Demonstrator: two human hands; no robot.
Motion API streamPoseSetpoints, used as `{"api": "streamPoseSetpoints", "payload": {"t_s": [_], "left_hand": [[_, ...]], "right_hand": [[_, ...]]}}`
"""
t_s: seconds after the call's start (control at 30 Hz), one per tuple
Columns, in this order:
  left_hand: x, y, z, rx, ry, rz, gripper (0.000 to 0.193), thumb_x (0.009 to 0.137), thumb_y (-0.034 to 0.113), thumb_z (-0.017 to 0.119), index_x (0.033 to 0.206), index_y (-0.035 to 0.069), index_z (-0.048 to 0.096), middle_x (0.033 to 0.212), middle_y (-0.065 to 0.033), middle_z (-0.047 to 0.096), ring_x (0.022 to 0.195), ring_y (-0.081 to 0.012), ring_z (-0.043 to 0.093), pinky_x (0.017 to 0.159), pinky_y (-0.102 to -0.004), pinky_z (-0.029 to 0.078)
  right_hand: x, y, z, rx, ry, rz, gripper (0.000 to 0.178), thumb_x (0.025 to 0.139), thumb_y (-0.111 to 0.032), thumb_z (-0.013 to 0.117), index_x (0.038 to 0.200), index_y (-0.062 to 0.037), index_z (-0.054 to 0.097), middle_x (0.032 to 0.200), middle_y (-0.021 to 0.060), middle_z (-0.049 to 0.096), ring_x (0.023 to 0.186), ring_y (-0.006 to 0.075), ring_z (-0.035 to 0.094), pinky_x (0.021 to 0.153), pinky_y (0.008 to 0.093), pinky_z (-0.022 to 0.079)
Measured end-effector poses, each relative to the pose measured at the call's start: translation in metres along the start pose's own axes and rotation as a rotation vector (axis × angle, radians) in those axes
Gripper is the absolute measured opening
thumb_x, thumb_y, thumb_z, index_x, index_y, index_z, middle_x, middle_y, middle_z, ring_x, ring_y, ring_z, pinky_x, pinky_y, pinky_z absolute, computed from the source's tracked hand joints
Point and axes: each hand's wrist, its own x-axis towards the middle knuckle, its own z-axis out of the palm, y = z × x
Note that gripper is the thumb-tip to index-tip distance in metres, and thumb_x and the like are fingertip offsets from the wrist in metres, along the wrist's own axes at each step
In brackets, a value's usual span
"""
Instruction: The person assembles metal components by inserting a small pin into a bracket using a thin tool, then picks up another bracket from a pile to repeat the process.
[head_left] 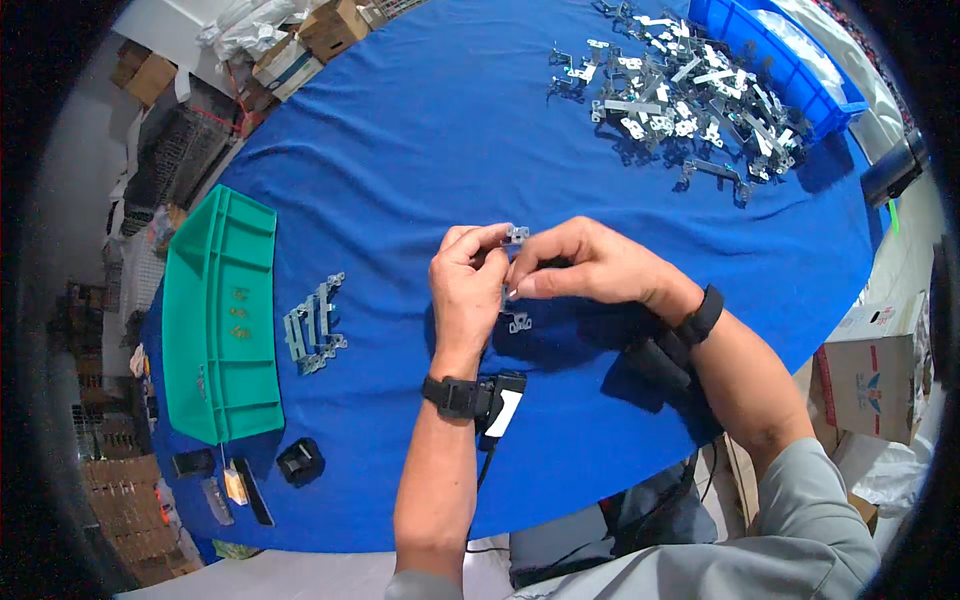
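Observation:
Over the middle of the blue-covered table, a metal bracket (pixel 519 323) stands upright between my two hands, its holed end plates showing above and below the fingers. My left hand (pixel 466 285) is closed round its middle. My right hand (pixel 605 262) comes in from the right, thumb and fingertips pinched against the bracket's side; whatever is between them is hidden. To the left lies a small group of similar brackets (pixel 316 325), laid side by side. A large loose heap of brackets (pixel 690 95) covers the far right.
A green plastic tray (pixel 190 320) with a few small brass-coloured parts (pixel 239 312) stands at the left. Behind the heap is a blue bin (pixel 835 110). Small dark items, including a black block (pixel 300 462), lie near left. A cardboard box (pixel 875 365) stands beyond the table's right edge.

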Motion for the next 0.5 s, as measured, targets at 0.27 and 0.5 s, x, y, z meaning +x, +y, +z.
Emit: {"api": "streamPoseSetpoints", "payload": {"t_s": [0.27, 0.5], "left_hand": [[-0.02, 0.009, -0.001, -0.406, 0.278, -0.252, 0.019, 0.087, -0.003, 0.057, 0.101, -0.003, 0.069, 0.088, -0.0102, 0.07, 0.067, -0.0135, 0.065, 0.056, -0.0226, 0.051], [-0.03, 0.007, 0.003, -0.634, 0.313, -0.23, 0.024, 0.089, -0.003, 0.054, 0.11, -0.006, 0.067, 0.096, -0.0115, 0.069, 0.075, -0.0113, 0.062, 0.053, -0.022, 0.049]], "right_hand": [[0.007, -0.004, 0.005, 0.056, 0.44, 0.142, 0.018, 0.095, -0.02, 0.065, 0.093, -0.002, 0.07, 0.073, -0.0033, 0.06, 0.065, 0.0057, 0.052, 0.058, 0.0242, 0.043], [0.009, 0.001, 0.017, -0.195, 0.595, 0.066, 0.02, 0.093, -0.019, 0.066, 0.091, 0.0009, 0.067, 0.07, -0.0019, 0.059, 0.064, 0.0055, 0.051, 0.054, 0.0258, 0.041]]}}
